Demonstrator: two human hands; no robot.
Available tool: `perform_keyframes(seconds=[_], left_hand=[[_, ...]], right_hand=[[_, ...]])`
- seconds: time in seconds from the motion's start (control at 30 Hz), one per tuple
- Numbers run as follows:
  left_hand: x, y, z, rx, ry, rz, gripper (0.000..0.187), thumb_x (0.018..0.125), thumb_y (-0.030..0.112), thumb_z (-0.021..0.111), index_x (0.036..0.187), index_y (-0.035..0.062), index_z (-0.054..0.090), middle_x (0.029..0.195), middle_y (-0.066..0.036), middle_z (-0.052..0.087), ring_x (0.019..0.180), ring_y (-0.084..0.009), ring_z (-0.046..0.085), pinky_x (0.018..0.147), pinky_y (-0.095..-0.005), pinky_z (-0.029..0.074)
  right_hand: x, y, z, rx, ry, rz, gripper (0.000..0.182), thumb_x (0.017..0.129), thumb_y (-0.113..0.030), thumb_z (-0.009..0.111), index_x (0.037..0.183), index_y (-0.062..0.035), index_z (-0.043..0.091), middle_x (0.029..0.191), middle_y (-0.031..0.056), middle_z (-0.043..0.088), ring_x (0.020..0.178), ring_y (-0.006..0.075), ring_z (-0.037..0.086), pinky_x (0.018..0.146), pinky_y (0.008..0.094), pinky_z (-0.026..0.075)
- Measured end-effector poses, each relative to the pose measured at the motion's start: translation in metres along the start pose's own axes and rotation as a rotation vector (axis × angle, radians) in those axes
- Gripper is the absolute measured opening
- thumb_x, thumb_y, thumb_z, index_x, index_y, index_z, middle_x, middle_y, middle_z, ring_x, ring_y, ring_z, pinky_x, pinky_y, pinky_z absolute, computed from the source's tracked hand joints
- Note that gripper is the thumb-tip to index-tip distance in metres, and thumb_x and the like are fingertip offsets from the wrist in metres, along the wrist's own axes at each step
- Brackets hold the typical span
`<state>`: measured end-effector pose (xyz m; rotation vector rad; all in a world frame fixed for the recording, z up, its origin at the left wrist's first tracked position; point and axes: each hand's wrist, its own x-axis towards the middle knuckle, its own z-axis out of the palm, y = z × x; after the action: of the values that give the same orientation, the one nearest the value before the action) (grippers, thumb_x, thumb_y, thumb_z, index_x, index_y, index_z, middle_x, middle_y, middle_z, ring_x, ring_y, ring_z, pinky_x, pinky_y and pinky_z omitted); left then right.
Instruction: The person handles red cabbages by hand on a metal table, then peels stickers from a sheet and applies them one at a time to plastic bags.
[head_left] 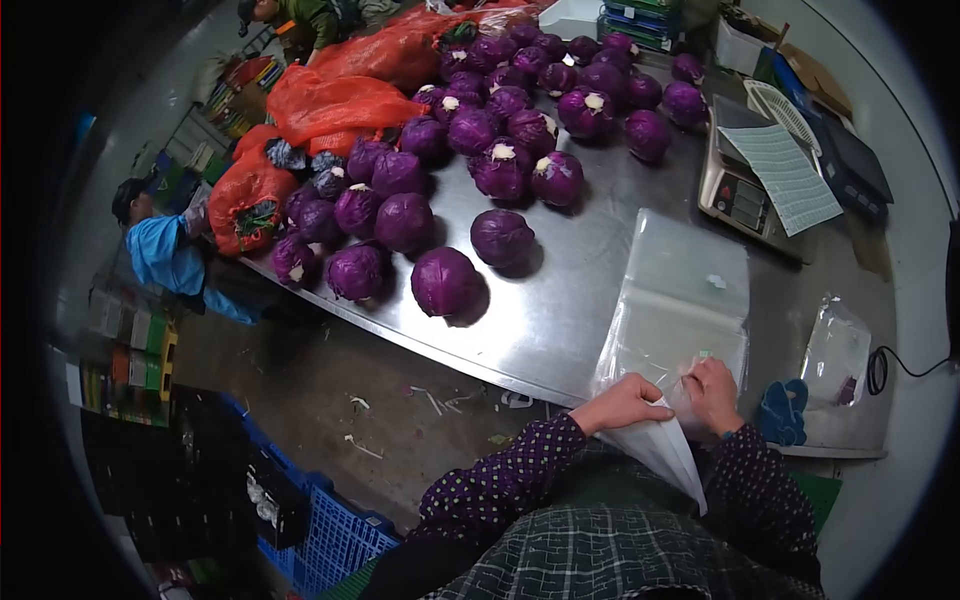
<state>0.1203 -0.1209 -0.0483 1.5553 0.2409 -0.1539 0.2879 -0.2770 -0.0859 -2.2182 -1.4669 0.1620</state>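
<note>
My left hand (626, 402) grips a white sheet (660, 455) between thumb and fingers, and it hangs down in front of my apron. Close to its right, my right hand (712, 395) has its fingers bent together on thin clear film at the near end of a stack of clear plastic bags (684, 290). The stack lies flat on the steel table (560, 300). Beyond it to the left, several purple cabbages (445, 282) are spread over the tabletop, some showing pale cut stems.
Red mesh sacks (330, 105) line the table's far left side, where a person in blue (160, 250) stands. A weighing scale (745, 190) with a green-white sheet (785, 175) is at right. Blue gloves (783, 412) lie near the front edge. Blue crates (335, 540) stand below left.
</note>
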Motion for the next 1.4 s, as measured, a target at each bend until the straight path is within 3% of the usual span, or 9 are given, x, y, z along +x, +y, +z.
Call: perform_keyframes(seconds=[0.47, 0.5, 0.53, 0.6, 0.77, 0.97, 1.03, 1.23, 1.4], left_hand=[[0.014, -0.028, 0.006, 0.075, 0.309, -0.115, 0.024, 0.080, 0.017, 0.070, 0.072, -0.0055, 0.065, 0.087, -0.011, 0.069, 0.090, -0.0128, 0.058, 0.082, -0.0291, 0.043], [0.017, -0.036, 0.006, 0.067, 0.337, -0.052, 0.023, 0.079, 0.018, 0.071, 0.077, -0.0048, 0.067, 0.080, -0.009, 0.066, 0.084, -0.0125, 0.056, 0.077, -0.0295, 0.044], [0.018, -0.042, 0.009, 0.057, 0.368, 0.010, 0.023, 0.078, 0.018, 0.072, 0.083, -0.0042, 0.068, 0.074, -0.007, 0.063, 0.077, -0.0121, 0.055, 0.073, -0.0299, 0.045], [0.018, -0.049, 0.012, 0.037, 0.377, 0.001, 0.023, 0.078, 0.019, 0.072, 0.082, -0.0036, 0.069, 0.068, -0.006, 0.059, 0.075, -0.0116, 0.055, 0.071, -0.0297, 0.046], [0.014, -0.029, 0.009, 0.020, 0.389, -0.156, 0.016, 0.081, 0.016, 0.070, 0.084, 0.0004, 0.072, 0.078, -0.002, 0.068, 0.075, -0.0071, 0.057, 0.075, -0.0252, 0.047], [-0.053, 0.052, 0.025, 0.115, 0.418, -0.234, 0.024, 0.083, 0.021, 0.070, 0.093, -0.0002, 0.071, 0.073, 0.000, 0.064, 0.068, -0.0053, 0.051, 0.066, -0.0238, 0.045], [-0.076, 0.043, 0.025, 0.000, 0.631, -0.155, 0.027, 0.082, 0.022, 0.072, 0.097, -0.0010, 0.070, 0.077, 0.001, 0.066, 0.072, -0.0044, 0.052, 0.067, -0.0245, 0.045], [-0.099, 0.062, 0.025, -0.361, 1.116, 0.031, 0.025, 0.083, 0.022, 0.071, 0.073, -0.0001, 0.069, 0.058, 0.007, 0.055, 0.060, -0.0004, 0.047, 0.055, -0.0200, 0.039], [-0.122, 0.051, 0.016, 0.170, 1.206, 0.172, 0.031, 0.078, 0.018, 0.075, 0.101, -0.0010, 0.067, 0.115, -0.013, 0.060, 0.098, -0.0153, 0.059, 0.087, -0.0274, 0.046]], right_hand=[[0.054, 0.024, -0.049, 0.205, -0.520, 0.236, 0.027, 0.091, -0.025, 0.049, 0.088, -0.0036, 0.065, 0.088, 0.0190, 0.066, 0.087, 0.0345, 0.062, 0.078, 0.0432, 0.045], [0.065, 0.051, -0.041, 0.128, 0.002, 0.142, 0.027, 0.091, -0.024, 0.050, 0.082, -0.0019, 0.063, 0.082, 0.0189, 0.065, 0.076, 0.0307, 0.061, 0.070, 0.0399, 0.046], [0.113, 0.101, -0.057, 0.916, 0.120, 0.196, 0.022, 0.090, -0.016, 0.050, 0.075, 0.0001, 0.057, 0.063, 0.0095, 0.055, 0.063, 0.0149, 0.050, 0.060, 0.0314, 0.042], [0.142, 0.046, -0.162, 0.388, 0.363, 0.340, 0.018, 0.088, -0.014, 0.056, 0.078, 0.0002, 0.055, 0.071, 0.0045, 0.054, 0.065, 0.0089, 0.048, 0.059, 0.0267, 0.040], [0.042, 0.031, -0.060, 0.224, -0.149, -0.370, 0.039, 0.072, -0.031, 0.075, 0.097, -0.0085, 0.057, 0.106, 0.0119, 0.054, 0.097, 0.0299, 0.055, 0.085, 0.0396, 0.044], [0.062, 0.035, -0.065, 0.554, -0.440, 0.075, 0.005, 0.080, -0.008, 0.063, 0.082, -0.0031, 0.064, 0.079, 0.0060, 0.061, 0.074, 0.0204, 0.060, 0.066, 0.0305, 0.047], [0.112, 0.035, -0.113, 0.496, 0.272, -0.048, 0.004, 0.085, -0.003, 0.057, 0.087, -0.0012, 0.060, 0.079, 0.0059, 0.061, 0.070, 0.0123, 0.055, 0.068, 0.0264, 0.046], [0.063, -0.056, -0.088, 0.627, -0.602, -0.399, 0.043, 0.076, -0.024, 0.076, 0.111, -0.0023, 0.063, 0.099, 0.0101, 0.066, 0.084, 0.0159, 0.061, 0.074, 0.0290, 0.049], [0.062, -0.100, -0.053, 0.726, -0.647, -0.071, 0.026, 0.083, -0.021, 0.068, 0.090, 0.0036, 0.067, 0.070, 0.0095, 0.065, 0.064, 0.0118, 0.058, 0.062, 0.0285, 0.047]])
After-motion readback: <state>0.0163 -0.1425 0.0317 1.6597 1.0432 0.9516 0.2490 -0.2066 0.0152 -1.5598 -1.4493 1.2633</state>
